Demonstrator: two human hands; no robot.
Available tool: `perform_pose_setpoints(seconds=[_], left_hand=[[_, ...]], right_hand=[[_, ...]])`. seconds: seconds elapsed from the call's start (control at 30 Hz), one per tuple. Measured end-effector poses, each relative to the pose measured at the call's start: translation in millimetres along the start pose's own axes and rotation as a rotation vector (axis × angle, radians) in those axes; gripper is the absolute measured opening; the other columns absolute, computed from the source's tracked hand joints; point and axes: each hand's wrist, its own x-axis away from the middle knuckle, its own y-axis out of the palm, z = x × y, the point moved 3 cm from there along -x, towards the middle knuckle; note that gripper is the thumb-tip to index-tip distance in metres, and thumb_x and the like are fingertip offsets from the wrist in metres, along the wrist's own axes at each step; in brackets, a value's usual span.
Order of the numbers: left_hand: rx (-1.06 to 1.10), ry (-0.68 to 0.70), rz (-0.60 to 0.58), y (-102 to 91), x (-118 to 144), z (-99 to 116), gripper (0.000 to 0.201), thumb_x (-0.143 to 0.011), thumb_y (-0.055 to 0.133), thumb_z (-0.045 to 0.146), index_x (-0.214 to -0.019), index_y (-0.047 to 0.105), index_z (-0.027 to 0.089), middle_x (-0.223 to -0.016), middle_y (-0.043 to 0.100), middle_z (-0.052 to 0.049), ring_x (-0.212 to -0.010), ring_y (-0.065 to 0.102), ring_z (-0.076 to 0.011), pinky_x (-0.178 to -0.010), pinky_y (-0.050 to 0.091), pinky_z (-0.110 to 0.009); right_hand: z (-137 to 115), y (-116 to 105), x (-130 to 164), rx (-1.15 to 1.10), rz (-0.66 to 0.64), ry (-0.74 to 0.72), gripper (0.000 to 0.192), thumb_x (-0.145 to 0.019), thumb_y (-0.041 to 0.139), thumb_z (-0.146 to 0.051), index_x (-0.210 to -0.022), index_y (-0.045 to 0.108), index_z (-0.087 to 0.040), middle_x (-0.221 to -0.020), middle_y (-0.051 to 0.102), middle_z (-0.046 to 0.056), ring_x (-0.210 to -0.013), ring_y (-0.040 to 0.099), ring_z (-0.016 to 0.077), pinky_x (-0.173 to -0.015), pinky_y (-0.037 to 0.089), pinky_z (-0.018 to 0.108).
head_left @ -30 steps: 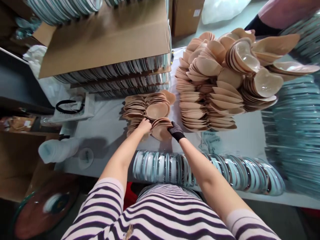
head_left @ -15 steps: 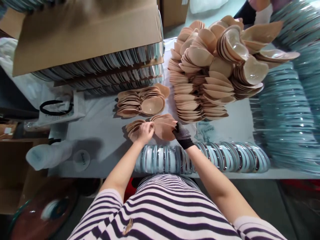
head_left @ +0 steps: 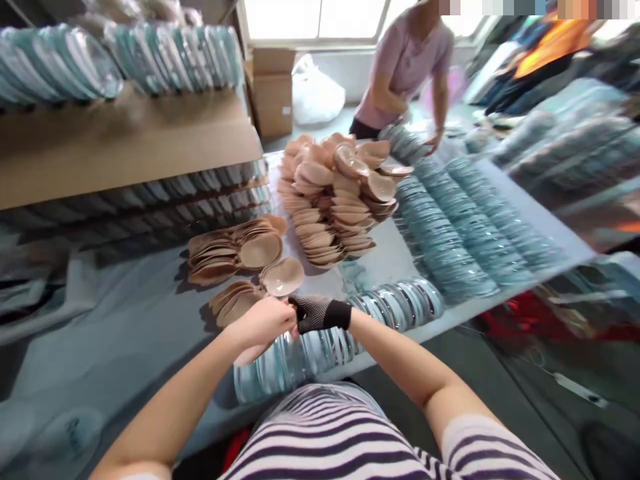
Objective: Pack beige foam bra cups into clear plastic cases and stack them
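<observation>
Head view: grey table (head_left: pixel 125 333), cardboard sheet (head_left: pixel 125 140) over rows of clear trays at back left. Teal tray stacks (head_left: pixel 465 233) at right. Big heap of beige cups (head_left: pixel 335 193) mid-table; co-worker in pink shirt (head_left: pixel 410 60) beyond it. Left hand (head_left: pixel 263 323), bare, closed around a beige cup (head_left: pixel 247 353) that shows below the fist. Right hand (head_left: pixel 313 313), black glove, meets it fingertip to fingertip; its grip can't be told. Small cup stack (head_left: pixel 235 303) and one open cup (head_left: pixel 283 277) lie just behind the hands. Tray row (head_left: pixel 350 327) along the near edge.

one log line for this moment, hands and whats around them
left hand: bare, grips beige pad | right hand: gloved, meets left | below: clear shell row | ahead: beige pad stacks
</observation>
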Motion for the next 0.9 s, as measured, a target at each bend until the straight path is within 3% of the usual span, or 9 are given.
perform_pose_setpoints(seconds=[0.1, 0.17, 0.27, 0.33, 0.4, 0.5, 0.6, 0.73, 0.9], left_hand=[[-0.070, -0.120, -0.040, 3.0, 6.6, 18.1, 0.032, -0.094, 0.049, 0.023, -0.068, 0.068, 0.020, -0.068, 0.067, -0.002, -0.064, 0.056, -0.0153, -0.066, 0.036, -0.027], [-0.111, -0.163, -0.064, 11.1, 10.3, 23.3, 0.031, -0.094, 0.050, 0.027, -0.069, 0.067, 0.019, -0.069, 0.067, -0.004, -0.066, 0.060, -0.0167, -0.065, 0.035, -0.028], [-0.146, -0.208, -0.108, 24.6, 11.8, 27.0, 0.026, -0.092, 0.049, 0.023, -0.077, 0.070, 0.019, -0.080, 0.073, -0.009, -0.075, 0.066, -0.0213, -0.069, 0.040, -0.029], [-0.135, -0.225, -0.136, 30.5, 11.5, 27.4, 0.026, -0.090, 0.047, 0.020, -0.082, 0.072, 0.019, -0.087, 0.074, -0.011, -0.079, 0.068, -0.0239, -0.071, 0.042, -0.031], [-0.089, -0.241, -0.150, 33.3, 12.3, 26.3, 0.027, -0.087, 0.046, 0.018, -0.084, 0.073, 0.019, -0.091, 0.075, -0.012, -0.084, 0.068, -0.0251, -0.073, 0.043, -0.032], [0.065, -0.276, -0.140, 37.3, 17.2, 21.6, 0.026, -0.081, 0.048, 0.017, -0.081, 0.074, 0.020, -0.091, 0.076, -0.008, -0.087, 0.067, -0.0233, -0.075, 0.042, -0.030], [0.309, -0.279, -0.098, 49.1, 24.6, 15.4, 0.024, -0.079, 0.050, 0.022, -0.076, 0.073, 0.019, -0.078, 0.072, -0.003, -0.077, 0.062, -0.0185, -0.070, 0.040, -0.026], [0.602, -0.292, -0.135, 77.6, 34.4, 6.9, 0.024, -0.079, 0.056, 0.033, -0.070, 0.070, 0.015, -0.064, 0.059, 0.001, -0.064, 0.049, -0.0138, -0.062, 0.034, -0.025], [0.765, -0.235, -0.165, 95.0, 38.9, 9.4, 0.040, -0.084, 0.059, 0.050, -0.077, 0.074, 0.014, -0.073, 0.065, -0.002, -0.075, 0.054, -0.0168, -0.073, 0.039, -0.027]], right_hand=[[-17.3, 11.4, -4.0, -0.006, -0.215, 0.106, 0.044, -0.079, 0.074, -0.019, -0.122, 0.066, -0.013, -0.099, 0.075, 0.005, -0.087, 0.069, 0.0184, -0.078, 0.054, 0.027], [-26.3, 11.4, 1.9, 0.106, -0.275, 0.158, 0.032, -0.083, 0.071, -0.025, -0.113, 0.071, -0.015, -0.096, 0.075, 0.005, -0.087, 0.070, 0.0208, -0.077, 0.054, 0.030], [-39.9, 9.8, 14.9, 0.441, -0.140, 0.172, 0.032, -0.082, 0.072, -0.043, -0.106, 0.076, -0.021, -0.117, 0.072, 0.014, -0.112, 0.064, 0.0365, -0.089, 0.052, 0.051], [-47.8, 12.1, 20.3, 0.622, 0.000, 0.141, 0.037, -0.079, 0.074, -0.050, -0.104, 0.077, -0.023, -0.144, 0.057, 0.017, -0.134, 0.048, 0.0476, -0.098, 0.042, 0.067], [-52.9, 17.3, 21.5, 0.685, 0.069, 0.079, 0.037, -0.077, 0.075, -0.051, -0.103, 0.078, -0.024, -0.160, 0.042, 0.014, -0.145, 0.032, 0.0511, -0.104, 0.033, 0.072], [-51.9, 27.1, 19.2, 0.646, -0.035, 0.059, 0.027, -0.081, 0.072, -0.044, -0.097, 0.079, -0.023, -0.140, 0.064, 0.012, -0.140, 0.044, 0.0433, -0.107, 0.037, 0.062], [-42.5, 37.1, 19.9, 0.510, -0.220, 0.158, 0.025, -0.086, 0.064, -0.038, -0.101, 0.078, -0.024, -0.098, 0.078, 0.007, -0.101, 0.069, 0.0263, -0.091, 0.049, 0.041], [-27.3, 50.7, 22.3, 0.357, -0.317, 0.184, 0.027, -0.084, 0.063, -0.034, -0.105, 0.078, -0.024, -0.085, 0.075, 0.001, -0.067, 0.062, 0.0144, -0.060, 0.042, 0.024], [-17.7, 63.6, 25.0, 0.123, -0.401, 0.149, 0.022, -0.080, 0.072, -0.031, -0.098, 0.080, -0.021, -0.072, 0.067, -0.006, -0.063, 0.055, 0.0104, -0.058, 0.039, 0.021]])
